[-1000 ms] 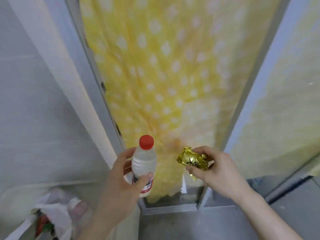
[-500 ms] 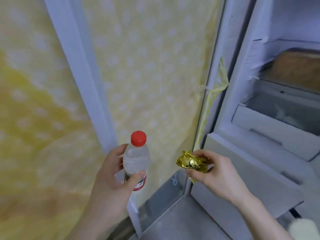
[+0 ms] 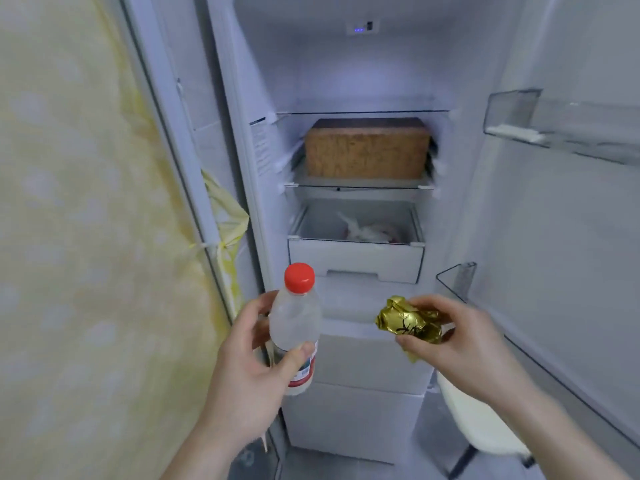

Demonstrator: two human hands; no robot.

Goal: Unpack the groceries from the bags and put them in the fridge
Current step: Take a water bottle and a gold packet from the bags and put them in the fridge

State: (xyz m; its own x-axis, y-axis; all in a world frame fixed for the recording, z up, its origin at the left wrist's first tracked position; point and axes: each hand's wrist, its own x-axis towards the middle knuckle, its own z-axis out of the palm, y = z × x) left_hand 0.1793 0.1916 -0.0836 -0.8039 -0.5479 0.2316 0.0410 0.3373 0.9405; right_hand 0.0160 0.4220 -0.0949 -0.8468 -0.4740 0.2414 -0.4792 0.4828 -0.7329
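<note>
Fridge (image 3: 346, 81) stands open before both hands, left (image 3: 242, 362) gripping bottle (image 3: 294, 327), right (image 3: 457, 341) gripping gold packet (image 3: 410, 323).

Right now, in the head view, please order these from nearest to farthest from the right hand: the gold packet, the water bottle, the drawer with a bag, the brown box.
From the right hand:
1. Gold packet, held in that hand.
2. Water bottle, to its left, in the left hand.
3. Drawer with a bag, above and deeper in the fridge.
4. Brown box, on the shelf higher up, farthest back.
</note>
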